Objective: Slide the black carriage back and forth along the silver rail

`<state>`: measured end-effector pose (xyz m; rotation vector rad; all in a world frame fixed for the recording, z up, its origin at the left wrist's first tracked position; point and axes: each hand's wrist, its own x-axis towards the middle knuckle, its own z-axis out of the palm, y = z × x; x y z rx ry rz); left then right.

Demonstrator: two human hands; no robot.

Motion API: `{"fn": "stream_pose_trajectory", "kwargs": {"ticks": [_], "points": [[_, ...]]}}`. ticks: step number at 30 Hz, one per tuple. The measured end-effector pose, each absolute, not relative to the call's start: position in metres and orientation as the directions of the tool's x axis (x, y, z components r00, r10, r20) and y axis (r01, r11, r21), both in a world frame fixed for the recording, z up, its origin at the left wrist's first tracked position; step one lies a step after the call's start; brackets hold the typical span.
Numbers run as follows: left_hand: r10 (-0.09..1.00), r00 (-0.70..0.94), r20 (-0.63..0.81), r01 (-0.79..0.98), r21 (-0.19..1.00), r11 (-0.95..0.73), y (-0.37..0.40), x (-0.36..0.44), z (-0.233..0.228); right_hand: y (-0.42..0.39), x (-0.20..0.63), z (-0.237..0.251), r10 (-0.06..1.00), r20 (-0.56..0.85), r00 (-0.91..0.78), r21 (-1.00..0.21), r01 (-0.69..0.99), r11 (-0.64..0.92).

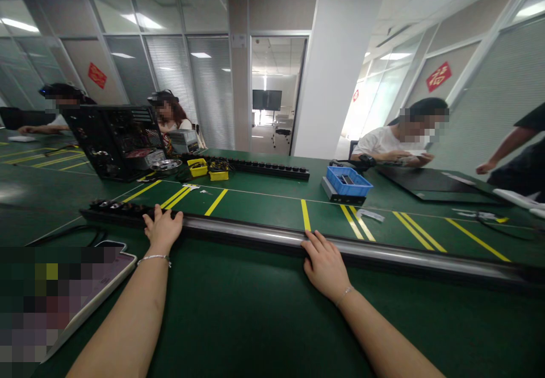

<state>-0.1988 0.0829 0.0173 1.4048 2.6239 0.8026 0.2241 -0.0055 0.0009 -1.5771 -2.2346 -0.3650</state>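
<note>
1. The left hand (pixel 163 227) and right hand (pixel 326 267) are laid on the long bar (pixel 247 231), fingers spread; grip cannot be told.
2. The left is placed nearer its studded end (pixel 121 208).
3. Its length is aligned roughly with the far edge of the desk (pixel 238 321).

Bar (pixel 247 231) across table (pixel 255 321), phone (pixel 111 276) in front, left end. Behind bar, left to right: computer case (pixel 91 139), bins (pixel 219 176), strip (pixel 272 167), tub (pixel 349 184) on box (pixel 349 199), panel (pixel 434 188).

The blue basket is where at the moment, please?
In the head view, the blue basket sits right of centre, on a flat box, beyond the bar and right hand.
</note>
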Motion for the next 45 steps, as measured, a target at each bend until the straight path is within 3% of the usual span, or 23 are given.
{"fn": "stream_pose_trajectory", "kwargs": {"ticks": [22, 28, 33, 36, 39, 41, 45], "points": [[0.775, -0.615, 0.144, 0.707, 0.536, 0.461, 0.089, -0.218, 0.018, -0.007, 0.225, 0.002, 0.851, 0.437, -0.292, -0.024, 0.942, 0.335], [0.750, -0.609, 0.259, 0.769, 0.422, 0.480, 0.083, -0.196, 0.024, -0.006, 0.223, 0.002, 0.853, 0.439, -0.281, -0.026, 0.945, 0.325], [0.809, -0.272, 0.522, 0.957, 0.234, 0.171, 0.078, -0.134, 0.037, -0.006, 0.223, 0.003, 0.859, 0.430, -0.279, -0.028, 0.947, 0.321], [0.848, -0.001, 0.529, 0.985, 0.146, -0.090, 0.066, -0.075, 0.036, -0.006, 0.222, 0.003, 0.861, 0.430, -0.271, -0.030, 0.949, 0.313], [0.822, 0.268, 0.503, 0.932, 0.082, -0.354, 0.044, -0.015, 0.028, -0.006, 0.222, 0.003, 0.858, 0.433, -0.275, -0.020, 0.949, 0.314], [0.799, 0.369, 0.474, 0.887, 0.078, -0.456, 0.031, 0.019, 0.020, -0.006, 0.222, 0.002, 0.853, 0.441, -0.280, -0.007, 0.949, 0.316], [0.801, 0.416, 0.429, 0.859, 0.103, -0.502, 0.015, 0.060, 0.005, -0.005, 0.222, 0.002, 0.843, 0.456, -0.286, 0.011, 0.949, 0.316]]}}
